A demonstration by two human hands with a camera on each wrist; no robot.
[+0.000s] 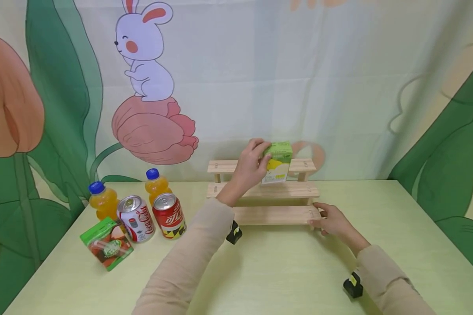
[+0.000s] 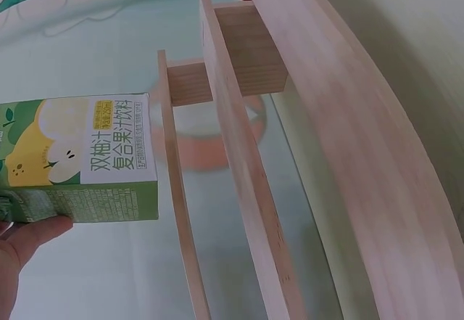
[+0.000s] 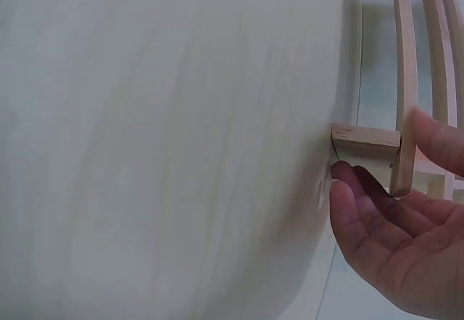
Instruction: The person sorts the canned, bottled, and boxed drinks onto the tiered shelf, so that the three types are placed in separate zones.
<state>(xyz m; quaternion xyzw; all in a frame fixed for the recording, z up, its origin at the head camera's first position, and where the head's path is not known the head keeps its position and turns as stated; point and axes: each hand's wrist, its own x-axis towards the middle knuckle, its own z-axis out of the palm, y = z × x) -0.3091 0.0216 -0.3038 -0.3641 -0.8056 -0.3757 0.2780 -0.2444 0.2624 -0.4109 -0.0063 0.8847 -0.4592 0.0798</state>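
Observation:
My left hand (image 1: pixel 251 167) grips a green and white juice carton (image 1: pixel 277 162) by its upper left side, in the head view over the upper steps of a wooden three-step rack (image 1: pixel 273 215). Yellow fruit is printed on the carton. In the left wrist view the carton (image 2: pixel 80 157) lies sideways in the picture, its bottom end beside the edge of the top step (image 2: pixel 174 167). At the right end of the lowest step, my right hand (image 1: pixel 334 222) holds the board, thumb on top and fingers curled beneath, as the right wrist view shows on the board (image 3: pixel 406 80).
Left of the rack stand two orange juice bottles (image 1: pixel 103 202) with blue caps, a white cola can (image 1: pixel 137 220) and a red can (image 1: pixel 169 216). A green and red carton (image 1: pixel 107 245) leans among them. Behind the table (image 1: pixel 276 271) hangs a printed curtain (image 1: pixel 236 87).

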